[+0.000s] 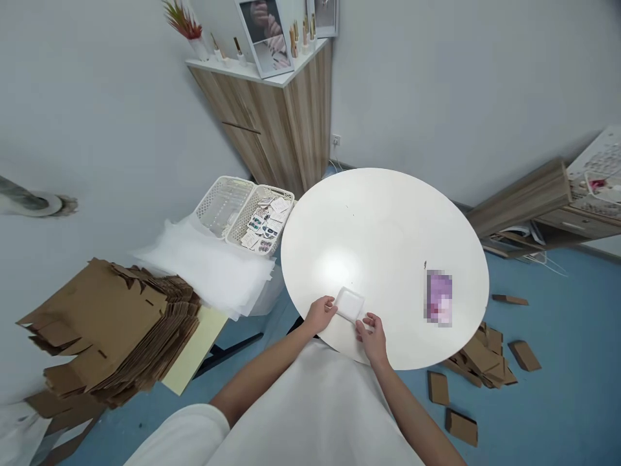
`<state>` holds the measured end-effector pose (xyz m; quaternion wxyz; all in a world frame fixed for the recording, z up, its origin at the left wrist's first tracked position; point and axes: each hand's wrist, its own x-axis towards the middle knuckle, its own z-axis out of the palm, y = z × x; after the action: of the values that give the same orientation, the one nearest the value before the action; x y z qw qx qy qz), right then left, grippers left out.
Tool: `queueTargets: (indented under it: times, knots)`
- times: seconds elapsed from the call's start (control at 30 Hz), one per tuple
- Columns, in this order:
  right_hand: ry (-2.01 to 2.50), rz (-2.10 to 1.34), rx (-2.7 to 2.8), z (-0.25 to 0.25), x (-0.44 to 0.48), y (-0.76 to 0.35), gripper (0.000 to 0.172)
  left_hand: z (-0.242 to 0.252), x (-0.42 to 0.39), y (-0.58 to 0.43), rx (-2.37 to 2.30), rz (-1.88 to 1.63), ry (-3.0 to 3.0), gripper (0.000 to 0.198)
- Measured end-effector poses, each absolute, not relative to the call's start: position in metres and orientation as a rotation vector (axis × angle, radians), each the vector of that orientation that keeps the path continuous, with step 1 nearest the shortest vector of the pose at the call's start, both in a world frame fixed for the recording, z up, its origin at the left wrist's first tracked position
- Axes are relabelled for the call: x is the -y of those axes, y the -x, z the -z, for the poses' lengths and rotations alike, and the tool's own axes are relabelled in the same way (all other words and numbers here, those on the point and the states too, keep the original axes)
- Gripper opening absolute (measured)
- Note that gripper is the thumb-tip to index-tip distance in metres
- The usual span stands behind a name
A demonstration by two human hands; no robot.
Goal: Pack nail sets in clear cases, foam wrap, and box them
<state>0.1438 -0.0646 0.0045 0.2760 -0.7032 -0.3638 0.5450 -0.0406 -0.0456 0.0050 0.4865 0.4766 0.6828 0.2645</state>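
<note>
Brown cardboard first: we log a stack of flattened cartons [116, 323] at far left, a pale yellow board [194, 349] sticking out beside it. Next, translucent white sheets [208, 262], then a white basket [241, 213] holding small printed cards [264, 226]. At the near edge of the round white table [383, 220], we tag the left hand [321, 314] — thumb and fingertips at the left edge of a small white square tray [350, 304]. The tray lies between both hands. The right hand [372, 336] has its fingers half-curled at the tray's near right corner — we can't tell if either hand actually pinches it. Further right, we get a pixelated purple-pink item [439, 298] on the tabletop, then small cardboard boxes [462, 427] on the blue floor [557, 414].
</note>
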Motion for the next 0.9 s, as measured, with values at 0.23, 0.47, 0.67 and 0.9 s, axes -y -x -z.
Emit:
queueTargets:
  times: [0.23,0.47,0.67,0.9]
  knots:
    - [1.865,-1.438,1.196,-0.002,0.019,-0.112,0.043,-0.004,0.027,0.057,-1.682,-0.704,-1.148,0.025]
    - [1.811,-1.386,1.353,-0.003,-0.049,-0.021,0.033,0.000,-0.026,0.134,-1.873,-0.843,-1.108,0.016]
    - [1.741,-1.361,1.403,-0.011,-0.103,0.053,0.044,-0.004,-0.078,0.177,-1.951,-0.881,-1.206,0.046]
    - [1.756,-1.356,1.349,-0.008,-0.139,0.087,0.051,-0.012,-0.108,0.195,-1.853,-0.873,-1.227,0.067]
